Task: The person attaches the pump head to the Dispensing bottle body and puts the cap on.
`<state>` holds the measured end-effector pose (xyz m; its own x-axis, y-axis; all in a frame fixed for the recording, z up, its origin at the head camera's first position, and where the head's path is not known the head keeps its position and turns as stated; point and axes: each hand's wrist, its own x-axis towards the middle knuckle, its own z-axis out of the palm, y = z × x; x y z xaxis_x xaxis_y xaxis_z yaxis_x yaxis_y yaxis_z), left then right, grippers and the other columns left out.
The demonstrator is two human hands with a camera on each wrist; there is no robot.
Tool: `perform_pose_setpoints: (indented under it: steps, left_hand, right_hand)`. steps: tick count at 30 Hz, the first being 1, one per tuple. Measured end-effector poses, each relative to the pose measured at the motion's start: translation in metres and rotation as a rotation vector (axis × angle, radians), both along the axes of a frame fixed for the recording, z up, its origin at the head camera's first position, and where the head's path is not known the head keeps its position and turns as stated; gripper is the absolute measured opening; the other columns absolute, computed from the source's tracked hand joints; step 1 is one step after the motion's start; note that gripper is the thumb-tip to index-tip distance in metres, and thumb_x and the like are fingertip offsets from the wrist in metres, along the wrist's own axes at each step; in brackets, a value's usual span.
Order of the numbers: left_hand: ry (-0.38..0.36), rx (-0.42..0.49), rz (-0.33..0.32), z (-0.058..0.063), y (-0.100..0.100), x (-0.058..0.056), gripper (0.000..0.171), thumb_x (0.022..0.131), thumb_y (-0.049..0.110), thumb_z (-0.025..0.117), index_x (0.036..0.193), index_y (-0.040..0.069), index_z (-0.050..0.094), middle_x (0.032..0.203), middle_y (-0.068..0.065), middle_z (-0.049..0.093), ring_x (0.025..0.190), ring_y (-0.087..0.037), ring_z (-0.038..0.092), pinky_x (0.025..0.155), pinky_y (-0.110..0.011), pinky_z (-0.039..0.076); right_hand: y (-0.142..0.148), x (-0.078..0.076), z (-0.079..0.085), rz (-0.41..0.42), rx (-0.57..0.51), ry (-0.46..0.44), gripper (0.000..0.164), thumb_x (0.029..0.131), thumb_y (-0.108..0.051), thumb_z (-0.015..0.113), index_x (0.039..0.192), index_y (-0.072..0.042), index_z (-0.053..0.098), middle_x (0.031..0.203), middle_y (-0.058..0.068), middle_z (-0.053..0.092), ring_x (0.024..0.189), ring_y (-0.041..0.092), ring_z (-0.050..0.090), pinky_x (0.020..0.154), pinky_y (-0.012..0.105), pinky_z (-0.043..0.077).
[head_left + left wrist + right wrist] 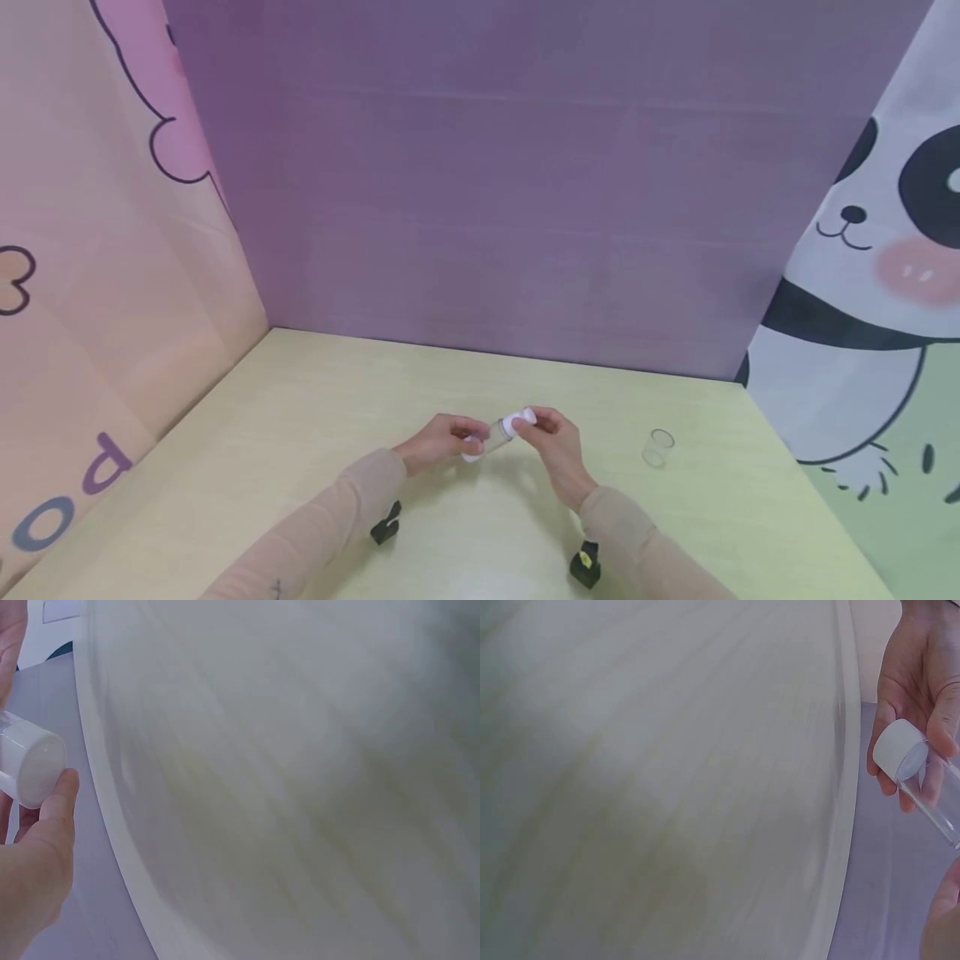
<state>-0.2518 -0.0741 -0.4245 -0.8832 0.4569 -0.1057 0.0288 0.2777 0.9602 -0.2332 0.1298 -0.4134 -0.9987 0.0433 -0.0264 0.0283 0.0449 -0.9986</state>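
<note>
Held slantwise above the table is a clear cylindrical bottle [493, 435] with a white end piece at each end. My left hand [442, 442] grips its lower end, fingers and thumb around the white base [900, 750]. At the upper end, my right hand [557, 446] pinches the white top piece [517, 421] between thumb and fingers. In the left wrist view a fingertip lies against the flat white base [43, 771]. Only a sliver of the right hand [941, 922] shows in the right wrist view.
A small clear cup-shaped cap [658, 448] lies on the pale table [450, 550], right of my right hand. Black wrist camera mounts [387, 525] hang below both forearms. A purple backdrop [487, 183] stands behind the table, with printed cloths at both sides.
</note>
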Motion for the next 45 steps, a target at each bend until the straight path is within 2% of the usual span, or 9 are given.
perform_pose_setpoints:
  steps: [30,45]
  left_hand:
    - [0.004,-0.010,-0.006,-0.0071,0.0026,-0.0035,0.036,0.085,0.017,0.063,0.119,0.006,0.058,0.117,-0.011,0.060,0.099,-0.018,0.056,0.084,-0.031,0.048]
    - [0.003,-0.026,0.006,-0.0035,0.0039,-0.0017,0.034,0.086,0.014,0.061,0.118,0.006,0.059,0.118,-0.010,0.059,0.101,-0.018,0.055,0.087,-0.033,0.047]
  right_hand:
    - [-0.0004,0.0006,-0.0028,-0.054,0.062,-0.025,0.046,0.073,-0.030,0.075,0.106,-0.003,0.056,0.094,0.002,0.060,0.086,0.013,0.055,0.082,0.028,0.044]
    - [-0.0009,-0.0004,-0.0026,-0.064,0.082,-0.030,0.046,0.073,-0.032,0.074,0.103,-0.004,0.055,0.094,0.001,0.058,0.086,0.013,0.054,0.081,0.027,0.044]
